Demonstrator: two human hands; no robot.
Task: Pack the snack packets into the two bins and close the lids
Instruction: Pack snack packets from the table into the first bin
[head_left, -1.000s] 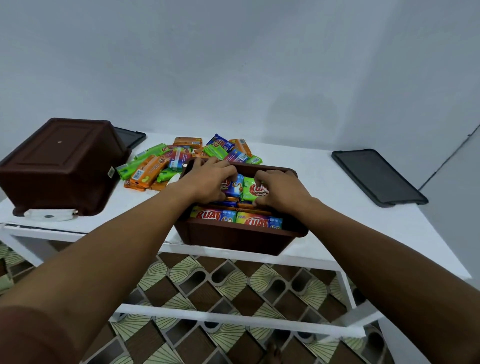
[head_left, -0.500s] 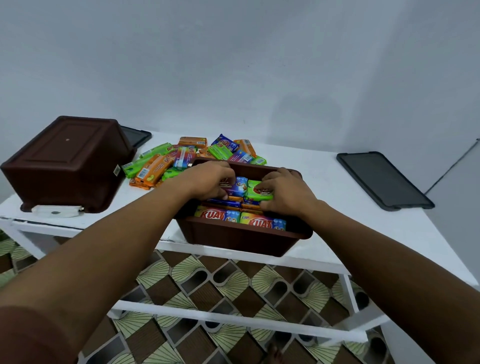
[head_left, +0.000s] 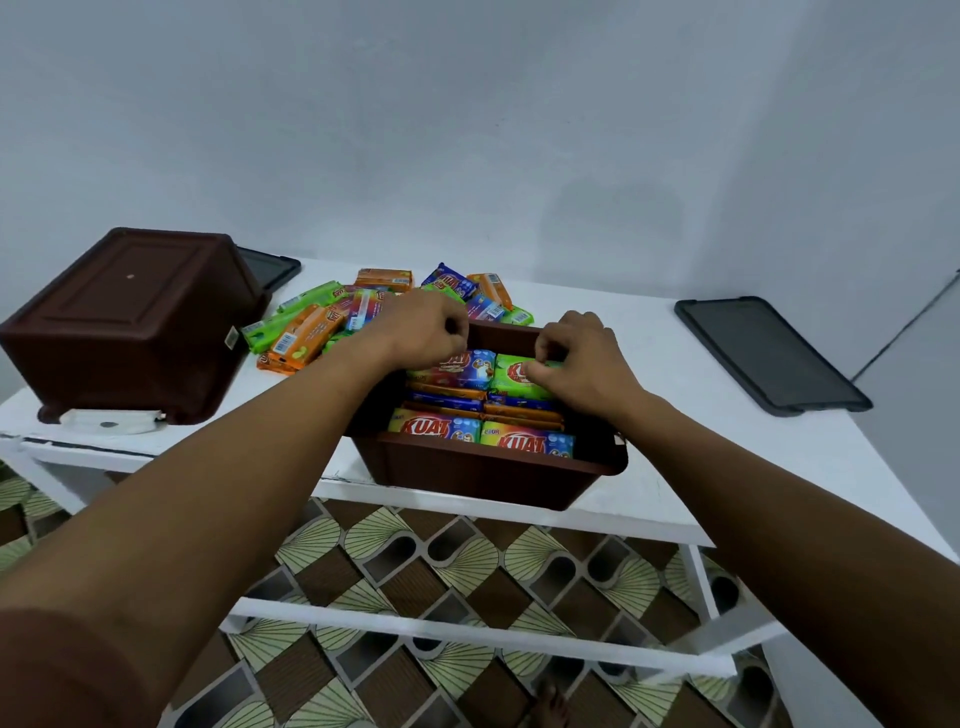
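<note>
open bin (head_left: 488, 475) sits at the front edge of the table (head_left: 727, 467), mouth up, one wall facing the camera. snack packets inside lie with long axis left-right, two side by side per row, rows running front to back. front row packets (head_left: 480, 434) are tipped face toward the camera, print upright. at the far end a blue packet (head_left: 467, 369) and a green packet (head_left: 511, 376) lie on top of the stack, same left-right axis. left hand (head_left: 423, 332) is knuckles up, fingers curled down at the blue packet's far edge; can't tell if it pinches it or only presses. right hand (head_left: 576, 358) is knuckles up, thumb on the green packet's face, fingers curled over its far edge, pinching it. both forearms are stretched forward, converging on the bin. loose packets (head_left: 311, 332) are piled behind and to the left of the bin at mixed angles. second bin (head_left: 130, 317) stands upside down at the left end. one dark lid (head_left: 769, 356) lies flat at the right, another lid (head_left: 270, 267) behind the upturned bin.
</note>
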